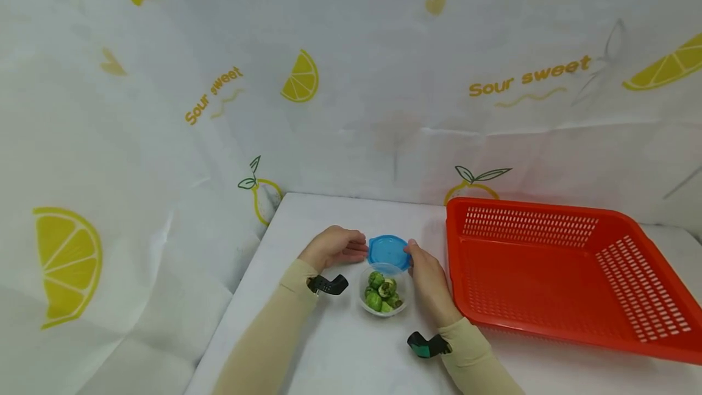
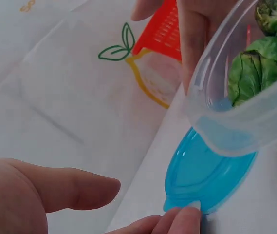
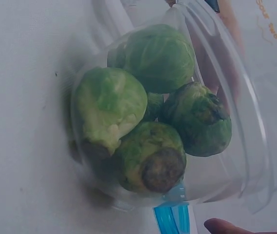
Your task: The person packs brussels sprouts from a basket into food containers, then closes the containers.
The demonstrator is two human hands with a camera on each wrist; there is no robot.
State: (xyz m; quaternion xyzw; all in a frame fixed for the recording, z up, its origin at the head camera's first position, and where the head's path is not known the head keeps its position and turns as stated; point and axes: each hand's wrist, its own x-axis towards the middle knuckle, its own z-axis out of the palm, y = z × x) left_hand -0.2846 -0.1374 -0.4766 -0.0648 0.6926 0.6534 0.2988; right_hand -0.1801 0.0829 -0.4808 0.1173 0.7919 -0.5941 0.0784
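Observation:
A clear round plastic container stands on the white table holding several Brussels sprouts, seen close up as green sprouts in the right wrist view. Just behind it lies a blue lid, partly covered by the container's far rim. To the left of the lid is my left hand, fingers extended toward its edge and thumb held apart from them in the left wrist view. My right hand reaches along the container's right side, fingertips at the lid's right edge. Whether they touch it is unclear.
A large red plastic basket with perforated sides takes up the table's right side, close to my right hand. Behind the table hangs a white sheet printed with lemons. The table's left edge runs beside my left forearm.

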